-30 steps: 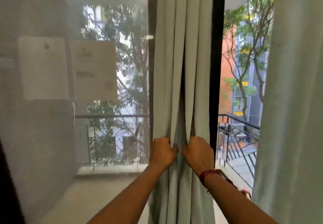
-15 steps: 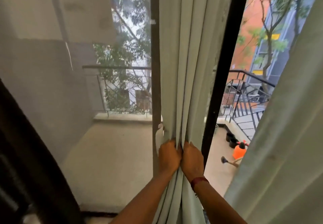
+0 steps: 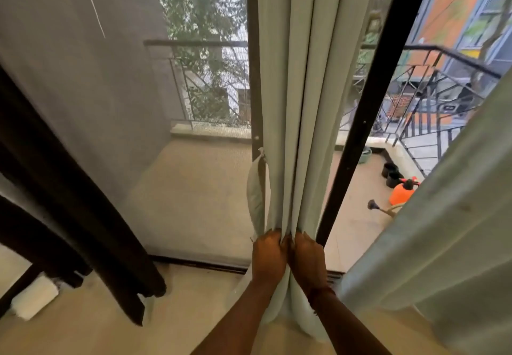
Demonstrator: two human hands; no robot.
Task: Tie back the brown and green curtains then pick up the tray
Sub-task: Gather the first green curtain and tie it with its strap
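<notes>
Both hands squeeze the bunched green curtain (image 3: pixel 288 99) tight. The left hand (image 3: pixel 268 257) and right hand (image 3: pixel 307 260) touch side by side. The brown curtain (image 3: pixel 69 216) hangs at the left.

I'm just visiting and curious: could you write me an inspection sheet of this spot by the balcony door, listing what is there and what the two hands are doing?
Surface: beige indoor floor; balcony floor beyond the screen.
Job's things: pale green curtain gathered into folds at the door frame; a fabric tie-back hangs loose beside it; brown curtain hangs at the left; second pale green curtain at the right. Tray: nothing seen.
Clutter: orange sprayer and dark pots on the balcony.
Hands: left hand and right hand side by side, fingers closed on the gathered curtain.
Cables: nothing seen.
Surroundings: black door frame, balcony railing, trees and buildings outside.
</notes>
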